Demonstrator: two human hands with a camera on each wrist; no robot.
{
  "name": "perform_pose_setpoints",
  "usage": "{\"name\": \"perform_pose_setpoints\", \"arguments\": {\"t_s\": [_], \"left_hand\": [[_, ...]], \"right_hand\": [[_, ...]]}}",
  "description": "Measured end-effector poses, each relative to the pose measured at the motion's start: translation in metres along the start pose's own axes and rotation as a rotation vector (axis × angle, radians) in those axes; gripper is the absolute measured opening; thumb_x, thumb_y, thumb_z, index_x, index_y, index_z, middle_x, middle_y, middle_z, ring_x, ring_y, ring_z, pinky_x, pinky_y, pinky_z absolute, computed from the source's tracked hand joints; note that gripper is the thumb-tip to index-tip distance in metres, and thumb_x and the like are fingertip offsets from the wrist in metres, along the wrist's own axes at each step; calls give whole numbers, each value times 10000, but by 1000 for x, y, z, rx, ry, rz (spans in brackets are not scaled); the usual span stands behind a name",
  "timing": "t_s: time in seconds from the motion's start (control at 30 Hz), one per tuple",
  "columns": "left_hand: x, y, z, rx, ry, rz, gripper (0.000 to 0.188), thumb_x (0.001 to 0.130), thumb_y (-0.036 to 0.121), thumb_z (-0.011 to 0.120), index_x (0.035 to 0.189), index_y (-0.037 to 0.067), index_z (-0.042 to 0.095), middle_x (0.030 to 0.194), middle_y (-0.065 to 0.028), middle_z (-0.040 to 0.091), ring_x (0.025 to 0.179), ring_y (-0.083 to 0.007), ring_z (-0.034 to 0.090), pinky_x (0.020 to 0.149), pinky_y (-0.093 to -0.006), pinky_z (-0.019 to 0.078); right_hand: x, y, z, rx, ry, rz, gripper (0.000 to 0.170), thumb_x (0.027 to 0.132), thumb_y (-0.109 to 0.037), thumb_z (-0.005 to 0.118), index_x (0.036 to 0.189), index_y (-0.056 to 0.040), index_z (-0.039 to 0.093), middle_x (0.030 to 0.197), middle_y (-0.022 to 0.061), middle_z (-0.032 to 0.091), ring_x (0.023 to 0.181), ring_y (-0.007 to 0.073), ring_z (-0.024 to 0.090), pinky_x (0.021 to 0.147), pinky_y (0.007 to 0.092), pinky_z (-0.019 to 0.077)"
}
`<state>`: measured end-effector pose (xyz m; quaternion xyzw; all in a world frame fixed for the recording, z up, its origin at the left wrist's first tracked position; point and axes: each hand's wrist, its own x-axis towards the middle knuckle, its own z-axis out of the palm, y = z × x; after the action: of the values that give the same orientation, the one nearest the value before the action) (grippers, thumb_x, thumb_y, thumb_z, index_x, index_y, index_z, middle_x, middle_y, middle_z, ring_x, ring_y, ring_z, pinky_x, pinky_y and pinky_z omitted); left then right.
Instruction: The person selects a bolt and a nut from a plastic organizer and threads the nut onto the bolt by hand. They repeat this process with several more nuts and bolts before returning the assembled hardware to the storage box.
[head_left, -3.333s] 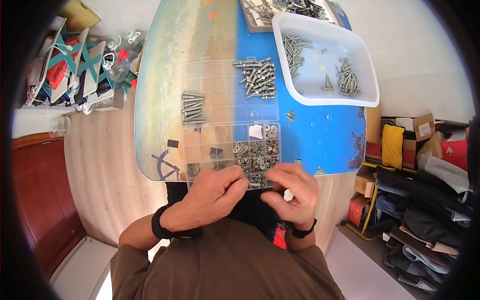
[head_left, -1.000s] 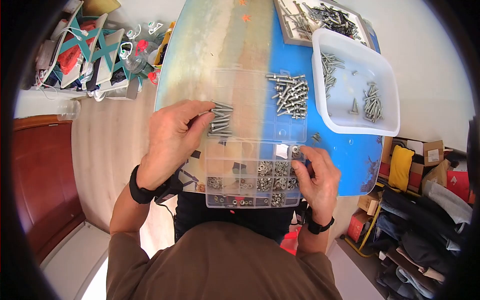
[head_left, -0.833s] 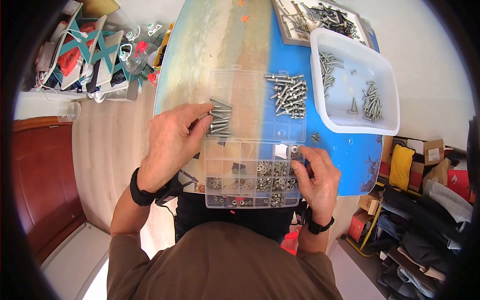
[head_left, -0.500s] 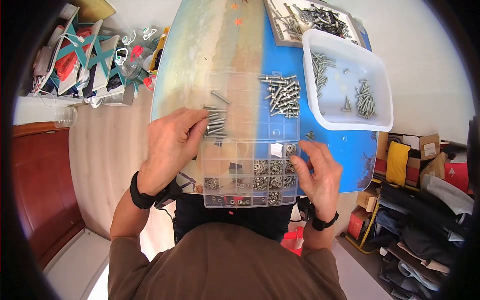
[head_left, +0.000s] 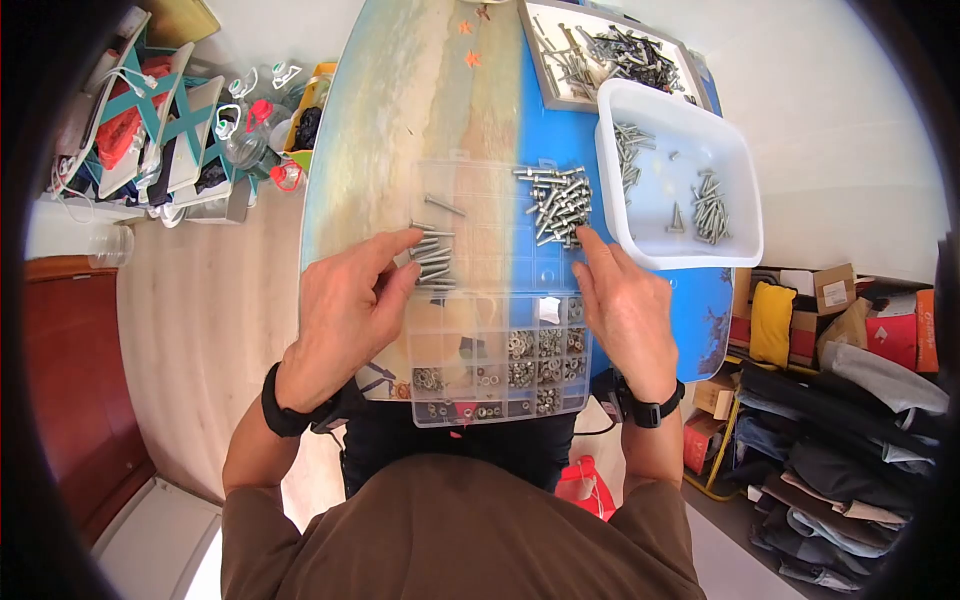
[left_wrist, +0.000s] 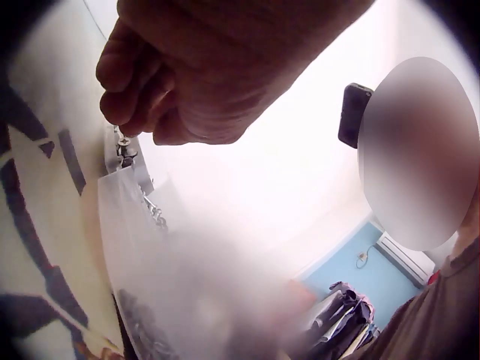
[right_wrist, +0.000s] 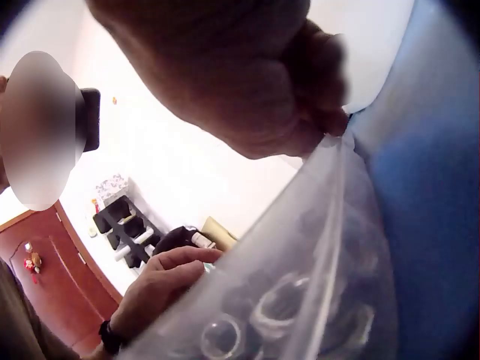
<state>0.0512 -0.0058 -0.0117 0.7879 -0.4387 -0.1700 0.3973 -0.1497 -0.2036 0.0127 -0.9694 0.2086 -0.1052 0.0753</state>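
A clear plastic organizer box (head_left: 495, 335) lies with its lid (head_left: 490, 200) folded back flat on the table. Small nuts and washers (head_left: 521, 346) sit in several compartments. My left hand (head_left: 345, 300) is at the lid's left side, index finger and thumb spread apart beside a row of long bolts (head_left: 432, 255). A single bolt (head_left: 445, 205) lies apart above that row. My right hand (head_left: 632, 315) is at the lid's right edge, index fingertip at the lower end of a bolt pile (head_left: 560, 205), thumb apart from it. In the right wrist view, the right fingers partly hide the box corner.
A white plastic tub (head_left: 685, 255) with bolts stands to the right of the lid. Behind it is a shallow tray (head_left: 545, 85) of assorted screws. Bottles (head_left: 245, 150) and a shelf stand beyond the table's left side; folded clothes (head_left: 840, 440) are stacked at right.
My right hand has moved up from the box's right edge to the right bolt pile. One bolt has come away from the left row, upward. My left thumb and index have spread.
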Motion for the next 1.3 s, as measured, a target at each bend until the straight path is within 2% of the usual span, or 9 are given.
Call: {"name": "perform_pose_setpoints", "arguments": {"t_s": [0.07, 0.13, 0.17, 0.6, 0.7, 0.8, 0.93, 1.07, 1.3], "left_hand": [[-2, 1, -3, -9, -7, 0, 287, 883, 32, 660, 1170, 28, 670, 685, -67, 629, 551, -91, 549, 530, -254, 444], [-4, 3, -5, -75, 47, -43, 282, 832, 58, 699, 1114, 52, 691, 736, -131, 668, 584, -238, 638, 552, -312, 482], [-5, 3, -6, -79, 46, -42, 282, 832, 58, 699, 1114, 52, 691, 736, -131, 668, 584, -238, 638, 552, -312, 482], [-28, 12, -15, -270, 98, -42, 234, 889, -1, 649, 1119, 19, 681, 702, -46, 622, 594, -82, 562, 558, -232, 466], [-46, 26, -8, -465, -16, -84, 217, 909, 8, 634, 1121, 13, 681, 740, -7, 618, 649, -44, 541, 590, -204, 448], [-63, 37, 8, -707, -252, -197, 212, 942, 61, 623, 1141, 14, 679, 790, 3, 630, 670, -27, 531, 597, -180, 430], [-80, 66, 23, -1030, -526, -454, 279, 997, 209, 603, 1195, 19, 657, 815, -15, 654, 630, -44, 552, 526, -183, 428], [-106, 77, 46, -1267, -426, -565, 282, 1015, 241, 581, 1180, 23, 652, 821, -12, 640, 580, -63, 557, 469, -197, 423], [-141, 85, 58, -1337, -384, -658, 219, 975, 217, 636, 1091, 35, 676, 789, 10, 614, 529, -49, 520, 406, -194, 365]], "right_hand": [[2, 0, 2, -38, 9, -4, 323, 854, -55, 667, 1165, -6, 590, 795, 145, 636, 668, 329, 640, 532, 420, 494], [1, 2, 6, -51, 1, 12, 306, 853, -58, 668, 1146, -14, 595, 792, 142, 637, 666, 329, 642, 536, 419, 495], [1, 2, 6, -62, -5, 28, 288, 851, -61, 670, 1128, -21, 601, 789, 139, 637, 663, 328, 644, 540, 419, 497], [-17, -9, -2, 7, 74, 84, 153, 861, -125, 713, 940, -42, 612, 752, 139, 638, 627, 343, 625, 523, 417, 465], [-36, -17, -4, 79, 127, 114, 146, 863, -116, 726, 936, -37, 627, 758, 138, 650, 617, 298, 637, 531, 367, 480], [-62, -34, -1, 697, 213, 337, 145, 838, -45, 773, 900, -11, 648, 741, 69, 658, 607, 136, 602, 550, 272, 476], [-88, -66, 2, 852, 376, 162, 196, 786, -3, 807, 897, -16, 646, 736, 60, 668, 608, 133, 620, 534, 272, 478], [-109, -84, 11, 660, 507, -21, 227, 762, -9, 811, 921, -32, 652, 780, 116, 680, 589, 232, 655, 505, 314, 495], [-144, -92, 8, 438, 485, -215, 228, 772, -14, 774, 973, -30, 666, 817, 93, 676, 641, 250, 664, 526, 336, 506]]}}
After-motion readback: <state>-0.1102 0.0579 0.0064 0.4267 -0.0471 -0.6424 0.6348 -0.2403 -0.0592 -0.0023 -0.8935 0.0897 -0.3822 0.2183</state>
